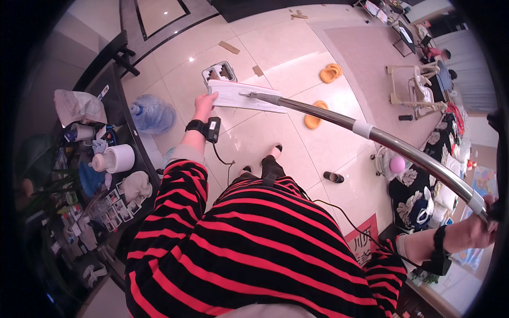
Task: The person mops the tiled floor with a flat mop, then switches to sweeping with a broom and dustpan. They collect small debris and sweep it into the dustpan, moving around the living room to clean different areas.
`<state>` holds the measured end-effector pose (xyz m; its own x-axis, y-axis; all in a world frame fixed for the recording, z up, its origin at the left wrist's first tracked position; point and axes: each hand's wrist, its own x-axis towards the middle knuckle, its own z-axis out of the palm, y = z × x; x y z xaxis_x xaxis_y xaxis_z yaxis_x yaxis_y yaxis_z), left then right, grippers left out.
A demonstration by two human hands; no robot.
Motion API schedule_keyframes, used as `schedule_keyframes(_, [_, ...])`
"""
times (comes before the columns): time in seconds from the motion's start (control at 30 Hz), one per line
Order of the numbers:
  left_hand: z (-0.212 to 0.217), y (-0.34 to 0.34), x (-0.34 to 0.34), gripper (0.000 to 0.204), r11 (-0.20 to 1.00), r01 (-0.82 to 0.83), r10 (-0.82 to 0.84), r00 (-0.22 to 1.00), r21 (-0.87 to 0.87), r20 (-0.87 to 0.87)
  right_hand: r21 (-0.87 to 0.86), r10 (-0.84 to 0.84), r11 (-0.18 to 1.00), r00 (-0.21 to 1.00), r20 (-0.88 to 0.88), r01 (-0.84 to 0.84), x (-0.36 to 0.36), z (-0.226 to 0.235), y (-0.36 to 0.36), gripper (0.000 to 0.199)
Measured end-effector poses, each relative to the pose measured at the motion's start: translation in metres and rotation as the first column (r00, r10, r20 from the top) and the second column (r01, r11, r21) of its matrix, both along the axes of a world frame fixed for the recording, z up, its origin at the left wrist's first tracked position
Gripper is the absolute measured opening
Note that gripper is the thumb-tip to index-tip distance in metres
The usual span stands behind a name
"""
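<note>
A flat mop (pixel 334 121) is held up across the view, its metal pole running from the middle to the far right. The white pad on its rectangular head (pixel 228 95) faces up. My left hand (pixel 204 104) is closed on the left end of that head, fingers partly hidden behind it. At the right edge of the view, my right hand (pixel 477 230) wraps round the pole near its end. Both wrists wear black straps. Beyond the mop head, a grey divided box (pixel 218 73) with dark contents sits on the tiled floor.
A cluttered dark table (pixel 143 143) runs along the left, beside a large blue water bottle (pixel 154 114). Orange slippers (pixel 314 117) and a dark slipper (pixel 333 177) lie on the floor. A highchair (pixel 416 87), a floral-covered sofa (pixel 403 191) and a person (pixel 436 53) are at right.
</note>
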<state>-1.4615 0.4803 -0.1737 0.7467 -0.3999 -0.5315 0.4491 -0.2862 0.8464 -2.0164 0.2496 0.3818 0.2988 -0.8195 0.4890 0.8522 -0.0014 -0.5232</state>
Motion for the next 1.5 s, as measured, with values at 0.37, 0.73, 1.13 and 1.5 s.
schedule_keyframes(0.37, [0.099, -0.150, -0.033, 0.003, 0.878, 0.036, -0.476, -0.051, 0.478, 0.878, -0.113, 0.167, 0.980, 0.985, 0.037, -0.162, 0.112, -0.151, -0.193, 0.027])
schedule_keyframes(0.73, [0.130, -0.172, -0.008, 0.004, 0.835, -0.115, -0.548, -0.272, 0.539, 0.791, 0.664, 0.819, 0.512, 0.543, -0.185, -0.546, 0.320, -0.448, -0.117, 0.068])
schedule_keyframes(1.13, [0.181, -0.090, 0.034, 0.005, 0.822, -0.221, -0.569, -0.361, 0.525, 0.739, 0.769, 0.798, 0.040, 0.483, 0.359, -0.638, 0.428, -0.481, -0.022, 0.042])
schedule_keyframes(1.5, [0.234, -0.051, 0.016, 0.041, 0.924, -0.250, -0.315, -0.061, 0.291, 0.947, 0.822, 0.785, 0.244, 0.602, 0.144, -0.515, 0.469, -0.424, 0.007, 0.029])
